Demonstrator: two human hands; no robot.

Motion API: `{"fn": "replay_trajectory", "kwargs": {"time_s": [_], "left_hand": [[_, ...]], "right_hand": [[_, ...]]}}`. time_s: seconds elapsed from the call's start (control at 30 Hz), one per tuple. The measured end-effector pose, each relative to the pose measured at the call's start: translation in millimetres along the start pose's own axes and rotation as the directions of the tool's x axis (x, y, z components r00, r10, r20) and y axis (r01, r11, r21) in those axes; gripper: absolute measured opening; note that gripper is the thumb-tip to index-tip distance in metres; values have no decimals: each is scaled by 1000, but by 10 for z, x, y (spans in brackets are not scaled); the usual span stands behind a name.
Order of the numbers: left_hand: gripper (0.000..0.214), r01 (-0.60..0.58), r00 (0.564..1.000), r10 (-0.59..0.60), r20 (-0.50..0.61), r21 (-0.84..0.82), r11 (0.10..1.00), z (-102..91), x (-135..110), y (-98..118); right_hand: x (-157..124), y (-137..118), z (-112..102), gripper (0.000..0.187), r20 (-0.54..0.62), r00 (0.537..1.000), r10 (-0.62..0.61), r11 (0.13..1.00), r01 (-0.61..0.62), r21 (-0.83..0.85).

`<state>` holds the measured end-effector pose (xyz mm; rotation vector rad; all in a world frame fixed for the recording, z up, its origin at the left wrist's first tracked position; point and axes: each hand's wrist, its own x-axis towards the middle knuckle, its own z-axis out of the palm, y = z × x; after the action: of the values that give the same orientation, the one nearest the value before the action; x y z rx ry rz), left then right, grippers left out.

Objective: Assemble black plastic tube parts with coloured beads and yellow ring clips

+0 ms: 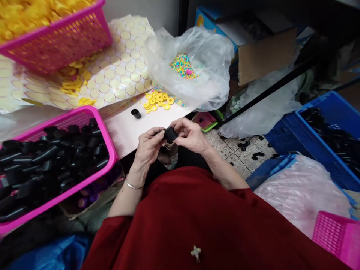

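My left hand [148,144] and my right hand [190,134] meet in front of me, both pinched on one short black plastic tube [170,134]. Fingers of each hand curl around its ends. Just beyond them another black tube [136,113] stands alone on the white table top [132,129]. A small heap of yellow rings [158,101] lies past it. A pink basket [108,140] full of black tubes sits to my left.
A second pink basket [60,41] holds yellow rings at the back left, over sheets of round stickers [123,71]. A clear bag [194,65] holds coloured beads. Blue crate [312,150] with black parts stands at right, a cardboard box [264,52] behind.
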<state>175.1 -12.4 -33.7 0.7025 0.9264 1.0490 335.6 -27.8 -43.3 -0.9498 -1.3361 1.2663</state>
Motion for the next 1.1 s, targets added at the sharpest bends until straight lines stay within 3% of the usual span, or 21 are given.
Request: {"fn": "replay_trajectory", "kwargs": {"time_s": [0.1, 0.17, 0.23, 0.33, 0.53, 0.73, 0.97, 1.1], "left_hand": [[36, 96, 993, -96, 61, 2, 995, 29, -4, -75], [36, 158, 983, -155, 95, -30, 987, 44, -14, -135], [38, 233, 967, -223, 120, -75, 970, 53, -25, -198], [37, 311, 946, -296, 134, -113, 944, 69, -42, -289], [34, 343, 931, -325, 165, -95, 935, 133, -64, -406], [39, 317, 944, -300, 136, -136, 938, 118, -79, -427], [42, 259, 965, -253, 68, -107, 960, 84, -86, -432], [47, 187, 981, -191, -40, -75, 979, 142, -80, -463]], "right_hand": [[-30, -16, -177, 45, 148, 989, -4, 1000, 2, 11], [-74, 14, -256, 48, 203, 979, 0, 999, -10, 50], [-140, 64, -297, 49, 149, 989, 19, 992, -37, 117], [-255, 141, -289, 56, -20, 998, 60, 983, -55, 173], [-352, 235, -196, 63, -183, 983, 28, 993, -6, 121], [-337, 310, -210, 60, -240, 963, -122, 982, 83, -167], [-418, 371, -173, 46, -78, 961, -265, 886, 210, -413], [-422, 395, -126, 49, -67, 939, -337, 814, 255, -522]]}}
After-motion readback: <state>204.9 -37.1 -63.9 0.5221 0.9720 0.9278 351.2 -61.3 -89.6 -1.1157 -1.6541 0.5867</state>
